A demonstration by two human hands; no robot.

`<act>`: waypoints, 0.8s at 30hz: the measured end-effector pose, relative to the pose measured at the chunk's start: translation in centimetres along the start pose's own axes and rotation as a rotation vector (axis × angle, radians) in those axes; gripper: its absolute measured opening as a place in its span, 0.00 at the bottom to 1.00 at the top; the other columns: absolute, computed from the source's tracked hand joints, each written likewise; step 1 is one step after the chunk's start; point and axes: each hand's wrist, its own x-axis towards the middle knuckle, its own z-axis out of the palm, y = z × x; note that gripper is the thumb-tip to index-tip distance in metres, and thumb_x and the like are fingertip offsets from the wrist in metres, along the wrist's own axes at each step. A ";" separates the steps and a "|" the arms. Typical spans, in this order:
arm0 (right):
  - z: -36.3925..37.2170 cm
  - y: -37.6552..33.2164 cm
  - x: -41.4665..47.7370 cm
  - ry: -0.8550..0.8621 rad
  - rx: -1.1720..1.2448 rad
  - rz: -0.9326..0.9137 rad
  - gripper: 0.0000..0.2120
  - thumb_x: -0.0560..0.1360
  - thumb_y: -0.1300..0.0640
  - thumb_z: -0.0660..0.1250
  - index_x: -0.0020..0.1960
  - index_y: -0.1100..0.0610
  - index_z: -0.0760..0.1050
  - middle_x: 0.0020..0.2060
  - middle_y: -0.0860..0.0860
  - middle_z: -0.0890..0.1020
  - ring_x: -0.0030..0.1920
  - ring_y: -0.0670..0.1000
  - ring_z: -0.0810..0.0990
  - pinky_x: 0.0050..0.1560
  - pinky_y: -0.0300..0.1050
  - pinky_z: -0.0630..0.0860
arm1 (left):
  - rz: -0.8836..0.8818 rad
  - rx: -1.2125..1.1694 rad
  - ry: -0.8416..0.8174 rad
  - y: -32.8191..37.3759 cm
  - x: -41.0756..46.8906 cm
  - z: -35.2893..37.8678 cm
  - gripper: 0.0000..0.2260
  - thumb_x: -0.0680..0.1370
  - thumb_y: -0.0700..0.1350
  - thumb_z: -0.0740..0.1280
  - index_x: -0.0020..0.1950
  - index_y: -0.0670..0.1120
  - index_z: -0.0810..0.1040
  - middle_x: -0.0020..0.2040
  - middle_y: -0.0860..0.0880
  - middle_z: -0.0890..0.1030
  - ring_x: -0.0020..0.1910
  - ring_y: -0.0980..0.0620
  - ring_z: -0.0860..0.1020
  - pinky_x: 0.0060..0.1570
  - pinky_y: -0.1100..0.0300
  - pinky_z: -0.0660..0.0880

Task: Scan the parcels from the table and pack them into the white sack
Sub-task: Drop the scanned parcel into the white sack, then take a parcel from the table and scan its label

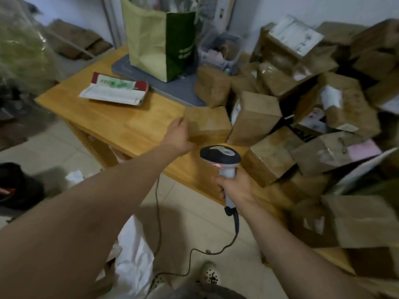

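Observation:
A heap of brown cardboard parcels (pixel 302 117) covers the right half of the wooden table (pixel 121 124). My left hand (pixel 180 135) reaches across the table and touches the left side of the nearest small parcel (pixel 210 124); the blur hides whether its fingers curl round it. My right hand (pixel 234 186) grips the handle of a grey barcode scanner (pixel 222 157), whose dark head points toward the parcels. The scanner's cable (pixel 194 255) trails down to the floor. The white sack (pixel 133 260) stands open on the floor below my left forearm.
A green paper bag (pixel 159 39) stands on a grey mat (pixel 172 87) at the table's far side. A red-and-white envelope (pixel 114 91) lies left of it. More boxes pile up at the right edge. A dark bag (pixel 17 184) sits on the tiled floor at left.

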 end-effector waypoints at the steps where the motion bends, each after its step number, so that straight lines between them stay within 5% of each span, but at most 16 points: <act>1: -0.6 0.2 0.1 0.014 -0.004 0.003 0.09 0.70 0.64 0.71 0.35 0.59 0.72 0.19 0.47 0.74 0.19 0.44 0.72 0.21 0.35 0.68 | 0.019 0.079 -0.029 0.7 1.6 0.1 0.44 0.71 0.51 0.74 0.78 0.42 0.53 0.78 0.42 0.53 0.77 0.42 0.51 0.73 0.54 0.53; 7: -2.9 1.9 0.8 0.020 0.008 0.025 0.09 0.69 0.64 0.71 0.38 0.56 0.71 0.21 0.47 0.75 0.19 0.43 0.72 0.21 0.36 0.68 | -0.050 0.356 -0.213 2.6 8.5 0.5 0.54 0.70 0.57 0.74 0.78 0.43 0.36 0.79 0.43 0.39 0.77 0.42 0.38 0.73 0.43 0.49; 11: -4.1 3.0 1.1 0.010 -0.013 0.022 0.09 0.69 0.65 0.71 0.36 0.56 0.71 0.18 0.46 0.74 0.18 0.43 0.71 0.21 0.35 0.68 | -0.040 0.511 -0.229 2.4 7.8 0.4 0.54 0.62 0.67 0.74 0.78 0.46 0.50 0.75 0.40 0.57 0.73 0.37 0.56 0.69 0.41 0.59; 16: -5.1 3.8 0.9 0.031 0.030 0.080 0.09 0.70 0.63 0.72 0.37 0.59 0.73 0.19 0.47 0.74 0.18 0.45 0.71 0.22 0.37 0.69 | -0.048 0.549 -0.287 2.1 2.9 1.0 0.55 0.56 0.72 0.74 0.72 0.47 0.56 0.67 0.41 0.62 0.67 0.38 0.63 0.65 0.46 0.65; 20: -5.5 3.6 0.9 0.039 0.119 0.137 0.09 0.70 0.63 0.73 0.35 0.60 0.74 0.18 0.48 0.74 0.18 0.45 0.71 0.21 0.35 0.69 | -0.110 0.358 -0.394 1.3 -0.7 0.2 0.53 0.58 0.71 0.73 0.75 0.50 0.56 0.67 0.43 0.62 0.67 0.40 0.63 0.65 0.47 0.66; 24: -5.5 3.2 0.5 0.023 0.178 0.137 0.10 0.70 0.63 0.73 0.34 0.59 0.74 0.19 0.48 0.75 0.18 0.43 0.71 0.20 0.34 0.69 | -0.276 -0.117 -0.515 1.1 -2.3 -1.7 0.35 0.70 0.59 0.73 0.73 0.48 0.68 0.68 0.49 0.70 0.62 0.49 0.70 0.58 0.58 0.67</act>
